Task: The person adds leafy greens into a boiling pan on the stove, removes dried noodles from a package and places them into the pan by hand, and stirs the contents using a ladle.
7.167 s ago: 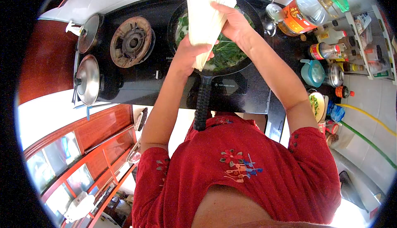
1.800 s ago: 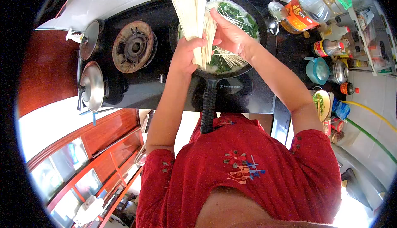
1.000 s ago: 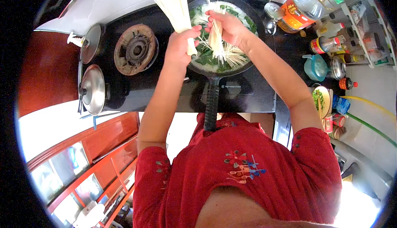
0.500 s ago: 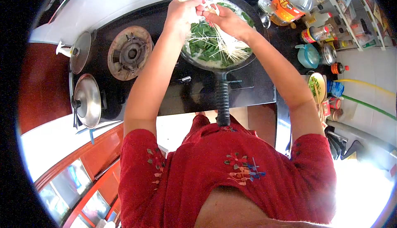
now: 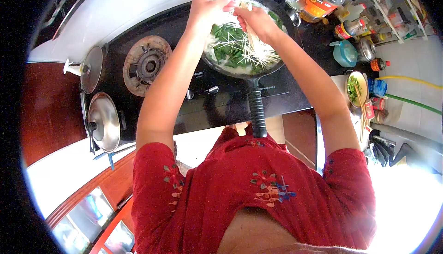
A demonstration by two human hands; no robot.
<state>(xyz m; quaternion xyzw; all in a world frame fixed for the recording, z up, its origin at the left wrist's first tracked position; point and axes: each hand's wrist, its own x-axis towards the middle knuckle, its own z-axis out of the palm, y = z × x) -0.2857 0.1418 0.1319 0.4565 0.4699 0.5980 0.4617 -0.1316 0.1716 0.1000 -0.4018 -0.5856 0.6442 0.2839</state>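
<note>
Over the pan on the stove, both my hands come close together. My left hand is closed on a pale noodle packet, mostly lost in the glare behind it. In my right hand, fingers curl around a bunch of thin dry noodles that hang down into the pan. Loose noodles lie crisscrossed over green leafy vegetables in whitish liquid. The pan's black ribbed handle points toward my body.
Left of the pan is a second burner, with lids beyond it. To the right stand an oil bottle, sauce bottles, a blue container and a bowl of chopped greens with chopsticks.
More noodles now lie spread over the greens in the pan. My right hand has turned slightly, its fingers closer around the bunch. The view has shifted a little.
</note>
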